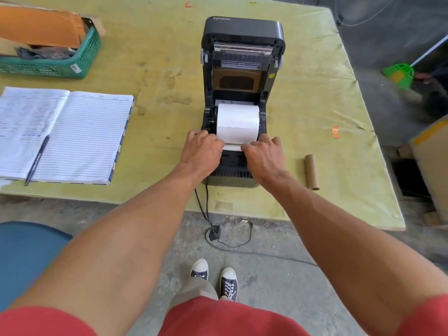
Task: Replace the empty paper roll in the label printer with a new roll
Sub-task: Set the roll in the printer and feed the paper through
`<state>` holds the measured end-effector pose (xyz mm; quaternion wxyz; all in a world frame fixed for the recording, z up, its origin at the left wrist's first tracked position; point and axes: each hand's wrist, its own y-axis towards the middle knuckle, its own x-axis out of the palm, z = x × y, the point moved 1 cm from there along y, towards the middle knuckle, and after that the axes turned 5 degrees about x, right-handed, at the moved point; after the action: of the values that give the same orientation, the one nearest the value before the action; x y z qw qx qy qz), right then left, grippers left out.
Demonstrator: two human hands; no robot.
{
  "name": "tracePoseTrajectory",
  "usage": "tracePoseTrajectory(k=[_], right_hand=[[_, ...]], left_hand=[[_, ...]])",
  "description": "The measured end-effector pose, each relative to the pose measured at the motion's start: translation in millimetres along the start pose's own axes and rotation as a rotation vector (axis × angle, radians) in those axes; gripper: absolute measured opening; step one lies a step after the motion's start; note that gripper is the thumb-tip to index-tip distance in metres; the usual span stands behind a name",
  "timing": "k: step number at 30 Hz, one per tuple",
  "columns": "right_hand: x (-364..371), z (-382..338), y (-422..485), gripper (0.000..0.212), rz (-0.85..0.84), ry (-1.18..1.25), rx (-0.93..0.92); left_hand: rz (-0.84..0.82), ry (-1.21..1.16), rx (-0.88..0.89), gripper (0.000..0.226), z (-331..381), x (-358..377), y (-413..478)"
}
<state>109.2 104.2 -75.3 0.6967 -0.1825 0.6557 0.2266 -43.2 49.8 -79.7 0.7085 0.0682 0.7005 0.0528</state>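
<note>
The black label printer stands on the yellow-green table with its lid swung up and back. A full white paper roll sits in the open bay. A strip of its paper runs forward over the front edge. My left hand pinches the strip's left side, and my right hand pinches its right side. The empty brown cardboard core lies on the table to the right of the printer.
An open lined notebook with a pen lies at the left. A green basket of packages stands at the back left. Printer cables hang over the table's front edge to the floor. A blue chair is at the lower left.
</note>
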Motion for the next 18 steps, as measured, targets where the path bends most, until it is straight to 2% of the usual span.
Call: tracePoseTrajectory(k=[6,14,18], right_hand=[[6.9,0.2,1.4,0.010,0.001,0.036,-0.005],[13.0,5.2,-5.7,0.017,0.032,0.098,-0.067],[11.3,8.7,-9.1,0.019,0.021,0.124,-0.083]], left_hand=[[-0.013,-0.047,0.042,0.026,-7.2,1.4,-2.2],[-0.023,-0.088,0.131,0.020,-6.6,4.1,-5.9],[-0.038,-0.067,0.116,0.027,2.1,8.7,-8.7]])
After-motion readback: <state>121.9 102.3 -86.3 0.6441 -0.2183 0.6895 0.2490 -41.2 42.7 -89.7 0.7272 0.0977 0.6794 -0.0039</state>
